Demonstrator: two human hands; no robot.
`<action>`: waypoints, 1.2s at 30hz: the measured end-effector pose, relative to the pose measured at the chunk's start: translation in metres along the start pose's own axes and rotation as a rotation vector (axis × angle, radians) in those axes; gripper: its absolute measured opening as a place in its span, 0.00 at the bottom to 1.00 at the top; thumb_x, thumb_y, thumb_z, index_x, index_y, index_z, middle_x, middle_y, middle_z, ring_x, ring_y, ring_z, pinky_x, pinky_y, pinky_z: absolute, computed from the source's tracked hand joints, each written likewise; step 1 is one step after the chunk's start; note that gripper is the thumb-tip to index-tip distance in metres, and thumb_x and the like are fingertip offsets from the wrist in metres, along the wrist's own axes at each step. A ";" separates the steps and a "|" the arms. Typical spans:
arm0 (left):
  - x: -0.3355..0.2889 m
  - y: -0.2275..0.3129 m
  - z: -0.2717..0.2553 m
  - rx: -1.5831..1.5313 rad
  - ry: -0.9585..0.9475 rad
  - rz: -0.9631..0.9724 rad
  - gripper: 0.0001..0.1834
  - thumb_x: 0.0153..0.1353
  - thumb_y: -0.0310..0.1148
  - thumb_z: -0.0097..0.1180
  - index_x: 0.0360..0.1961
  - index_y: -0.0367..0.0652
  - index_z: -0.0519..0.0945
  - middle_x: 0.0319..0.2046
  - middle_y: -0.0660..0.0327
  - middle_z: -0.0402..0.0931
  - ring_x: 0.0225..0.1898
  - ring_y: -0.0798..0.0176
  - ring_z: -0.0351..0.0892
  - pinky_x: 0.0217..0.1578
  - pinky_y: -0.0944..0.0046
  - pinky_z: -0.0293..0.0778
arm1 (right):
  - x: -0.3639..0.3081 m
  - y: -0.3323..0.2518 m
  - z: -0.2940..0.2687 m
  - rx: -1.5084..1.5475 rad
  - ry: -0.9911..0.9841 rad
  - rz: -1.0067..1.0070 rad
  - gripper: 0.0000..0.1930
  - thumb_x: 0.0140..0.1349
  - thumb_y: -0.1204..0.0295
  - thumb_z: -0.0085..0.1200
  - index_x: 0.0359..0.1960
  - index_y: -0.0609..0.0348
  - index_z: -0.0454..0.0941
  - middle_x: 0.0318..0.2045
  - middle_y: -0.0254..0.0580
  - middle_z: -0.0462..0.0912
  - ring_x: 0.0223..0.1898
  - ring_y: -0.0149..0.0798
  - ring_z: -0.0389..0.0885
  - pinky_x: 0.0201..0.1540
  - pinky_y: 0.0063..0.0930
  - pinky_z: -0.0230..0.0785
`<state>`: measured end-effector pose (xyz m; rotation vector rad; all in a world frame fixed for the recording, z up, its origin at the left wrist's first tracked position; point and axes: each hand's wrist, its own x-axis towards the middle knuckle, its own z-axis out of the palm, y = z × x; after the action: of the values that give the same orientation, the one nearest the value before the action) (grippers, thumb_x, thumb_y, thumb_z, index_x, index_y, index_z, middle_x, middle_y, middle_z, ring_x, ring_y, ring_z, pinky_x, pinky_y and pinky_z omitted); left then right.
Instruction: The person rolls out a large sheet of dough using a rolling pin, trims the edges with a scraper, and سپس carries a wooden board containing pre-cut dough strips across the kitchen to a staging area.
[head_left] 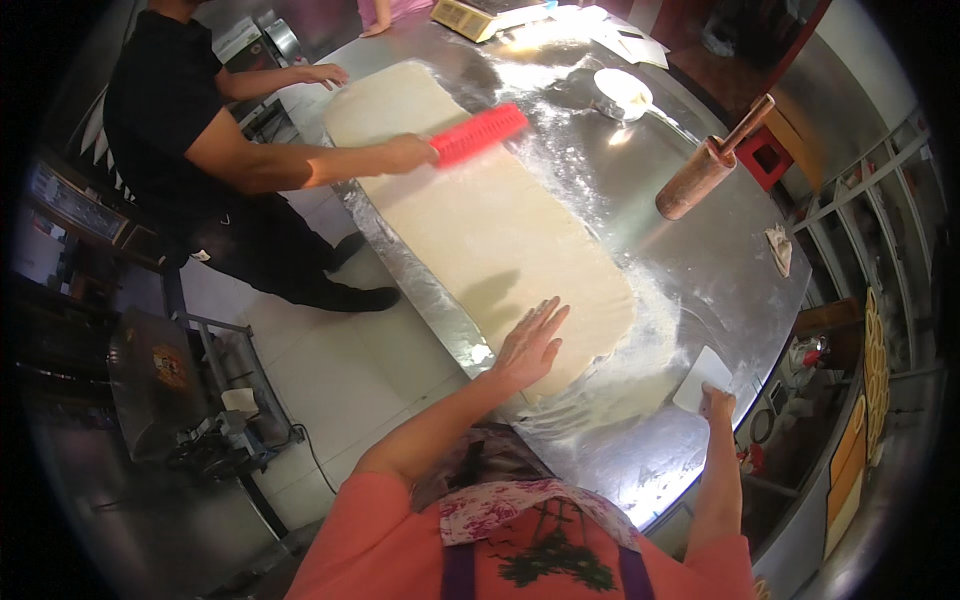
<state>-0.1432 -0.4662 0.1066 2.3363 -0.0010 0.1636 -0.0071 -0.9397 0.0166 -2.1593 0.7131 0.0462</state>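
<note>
Where the desk [740, 290] comes nearest the wearer, the right hand [718, 403] has its grip closed, pinching the near edge of a white scraper [700, 378]. The blade is left free beyond the fingers, presumably so that its straight edge is available. The left hand [532, 348] is palm down at the near end of the dough sheet [480, 235], its grip spread and holding nothing; contact with the surface cannot be confirmed. The flat palm would suit feeling or steadying soft dough without denting it. The dough sheet runs lengthwise along the desk's left side, within reach of both people, with loose flour [655, 318] beside it, likely against sticking.

Farther along, a co-worker's hand [408, 153] grasps a red brush [480, 136] by its near end, leaving the bristled length across the dough; blur hides whether it touches. Right of the dough, and apart from it, are a rolling pin [692, 182] and a long-handled pan [622, 93], apparently set aside to free the dough's surface. The pan's contents are lost in glare.
</note>
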 end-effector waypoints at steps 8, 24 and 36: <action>0.017 0.003 0.011 0.026 0.119 -0.092 0.29 0.61 0.31 0.45 0.64 0.37 0.61 0.67 0.44 0.53 0.68 0.43 0.51 0.67 0.52 0.50 | 0.080 -0.099 0.006 -0.477 0.255 -0.557 0.37 0.43 0.70 0.70 0.59 0.60 0.68 0.58 0.55 0.70 0.60 0.53 0.67 0.62 0.42 0.61; -0.002 0.015 0.003 -0.069 0.181 -0.273 0.31 0.60 0.29 0.51 0.65 0.42 0.60 0.67 0.50 0.53 0.62 0.43 0.63 0.57 0.53 0.66 | 0.079 -0.473 0.120 -1.804 0.059 -1.605 0.53 0.33 0.59 0.73 0.65 0.46 0.57 0.51 0.40 0.73 0.51 0.39 0.76 0.49 0.40 0.63; 0.035 -0.027 0.000 -0.319 0.539 -0.334 0.27 0.63 0.31 0.49 0.64 0.37 0.64 0.62 0.47 0.64 0.66 0.53 0.59 0.64 0.59 0.55 | -0.048 -0.371 0.047 -0.763 -0.372 -1.448 0.40 0.33 0.64 0.73 0.54 0.53 0.70 0.47 0.46 0.76 0.44 0.49 0.80 0.45 0.42 0.75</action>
<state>-0.1074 -0.4459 0.0914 1.8803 0.5820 0.5731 0.1504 -0.7025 0.2637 -2.7359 -1.3372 -0.0588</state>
